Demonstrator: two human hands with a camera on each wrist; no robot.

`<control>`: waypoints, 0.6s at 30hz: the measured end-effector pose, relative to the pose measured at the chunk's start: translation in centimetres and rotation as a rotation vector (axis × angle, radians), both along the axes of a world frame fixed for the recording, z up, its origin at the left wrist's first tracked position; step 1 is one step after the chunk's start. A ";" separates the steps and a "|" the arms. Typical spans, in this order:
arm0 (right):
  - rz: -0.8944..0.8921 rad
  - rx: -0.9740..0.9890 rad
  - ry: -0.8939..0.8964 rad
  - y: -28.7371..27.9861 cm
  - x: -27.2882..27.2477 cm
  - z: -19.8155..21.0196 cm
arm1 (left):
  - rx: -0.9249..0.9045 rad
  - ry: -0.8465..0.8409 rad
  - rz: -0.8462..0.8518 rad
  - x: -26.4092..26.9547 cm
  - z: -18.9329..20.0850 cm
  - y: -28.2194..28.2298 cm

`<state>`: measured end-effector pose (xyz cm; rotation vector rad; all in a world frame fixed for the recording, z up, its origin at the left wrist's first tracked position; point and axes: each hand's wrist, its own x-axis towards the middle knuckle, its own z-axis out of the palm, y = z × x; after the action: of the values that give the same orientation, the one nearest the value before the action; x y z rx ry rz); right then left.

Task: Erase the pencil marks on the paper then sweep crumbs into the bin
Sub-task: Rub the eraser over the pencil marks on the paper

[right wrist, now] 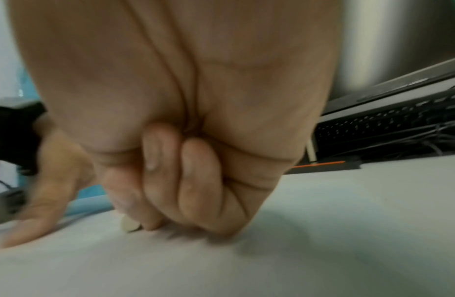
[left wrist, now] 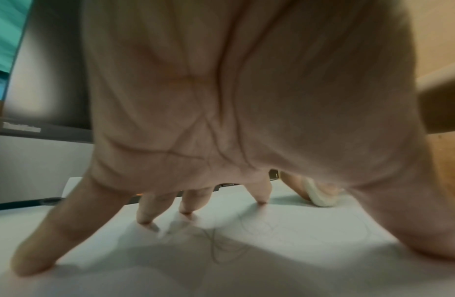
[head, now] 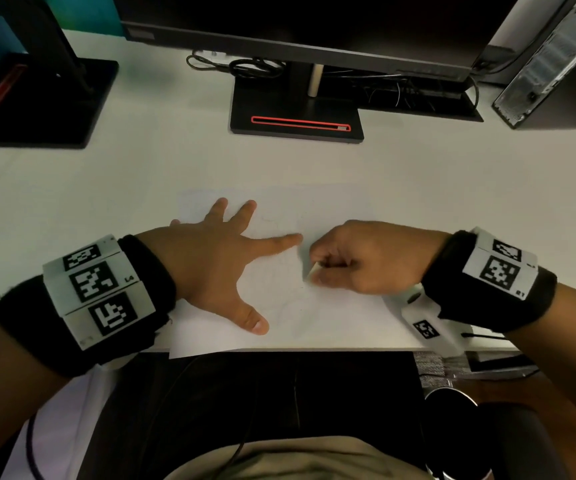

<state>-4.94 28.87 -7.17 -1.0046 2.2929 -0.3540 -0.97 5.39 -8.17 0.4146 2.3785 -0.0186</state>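
The left hand (head: 220, 261) is lying flat with fingers spread, pinning the white sheet of paper (head: 331, 306) to the white bench (head: 106, 202); the right hand (head: 359, 258) is curling around a small pale eraser (head: 314, 271), rubbing just beside the left forefinger; faint pencil scribbles (left wrist: 221, 245) are remaining under the left palm, so erasing seems unfinished and sweeping not begun; no bin is showing; the paper's long axis is running from hand to hand.
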 end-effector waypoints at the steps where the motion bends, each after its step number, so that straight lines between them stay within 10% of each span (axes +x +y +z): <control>1: 0.033 -0.005 -0.023 -0.2 0.5 -0.1 | -0.006 -0.010 -0.002 0.0 0.1 0.1; 18: 0.032 -0.017 -0.034 0.5 1.0 -0.2 | -0.022 -0.010 0.024 -0.5 0.5 0.6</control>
<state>-3.91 29.32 -7.36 -1.0353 2.2446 -0.3748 -1.46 5.95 -7.69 0.3749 2.3715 -0.0323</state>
